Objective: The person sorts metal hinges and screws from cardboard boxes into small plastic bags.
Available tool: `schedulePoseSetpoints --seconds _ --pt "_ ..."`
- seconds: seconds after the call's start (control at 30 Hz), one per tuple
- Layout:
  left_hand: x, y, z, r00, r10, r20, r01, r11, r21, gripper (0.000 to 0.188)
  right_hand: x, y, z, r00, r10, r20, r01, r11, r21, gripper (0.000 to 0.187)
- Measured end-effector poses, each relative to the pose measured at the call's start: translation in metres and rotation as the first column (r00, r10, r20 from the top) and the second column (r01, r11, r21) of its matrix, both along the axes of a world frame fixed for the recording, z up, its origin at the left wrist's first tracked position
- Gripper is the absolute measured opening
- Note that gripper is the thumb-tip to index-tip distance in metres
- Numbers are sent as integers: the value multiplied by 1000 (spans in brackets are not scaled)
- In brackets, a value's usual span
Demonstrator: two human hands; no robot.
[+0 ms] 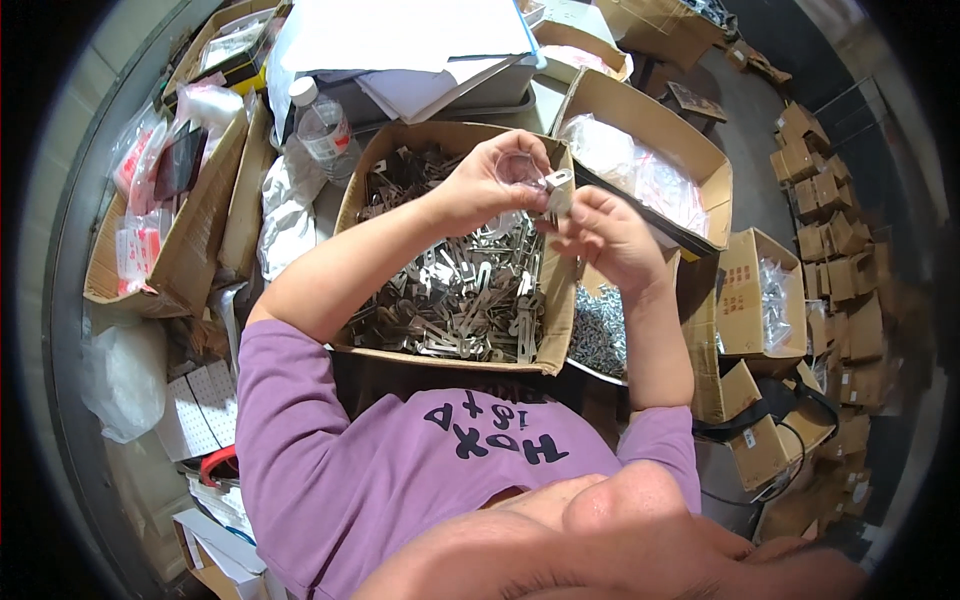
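The metal piece [559,194], small and pale, was raised between your two hands, above the right-hand side of a cardboard box [560,300]. Your right hand [612,235] had its thumb and fingertips pinched together on it. Your left hand [492,185] was curled, thumb and fingers closed around a clear plastic piece [518,168] (so thin and see-through that I could not tell whether it was a bag or a cup), right beside the metal; whether those fingers also touched the metal, I could not tell.

Below your hands, the box was heaped with loose metal clips [460,290], many of them long and slotted. Just right of it, beneath your right forearm, lay a pile of small silvery parts [600,325]. Beyond your right hand stood an open carton [718,195] holding clear plastic bags [640,165]. Past the left far corner of the clip box, a clear bottle [325,135] with a white cap stood near stacked papers [410,40]. Farther out, small brown cartons [845,220] were piled at your right.
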State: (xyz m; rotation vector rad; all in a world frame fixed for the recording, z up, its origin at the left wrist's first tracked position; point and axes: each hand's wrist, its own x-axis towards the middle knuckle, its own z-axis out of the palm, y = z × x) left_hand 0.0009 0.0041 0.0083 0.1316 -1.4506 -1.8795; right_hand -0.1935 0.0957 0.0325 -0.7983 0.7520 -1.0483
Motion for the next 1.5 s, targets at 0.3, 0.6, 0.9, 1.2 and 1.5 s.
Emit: schedulePoseSetpoints --seconds 0.3,0.6,0.9,1.2,1.5 --pt "-2 6 18 963 162 217 -123 976 -182 37 -14 -2 -2 933 -356 -62 347 930 -119 12" --pt "-6 14 4 725 176 665 169 892 -420 44 14 1 -4 515 -624 -587 81 717 -692 12" --pt "-5 13 0 868 -60 493 89 995 -36 33 -6 0 14 399 -682 -613 -161 606 -779 18" --pt "-5 12 5 842 -68 535 93 996 -19 35 -49 10 -54 -139 -32 -990 -250 968 4 21" --pt "-4 13 9 826 -59 560 104 993 -49 36 -45 11 -73 -229 -155 -961 -248 964 -96 20"
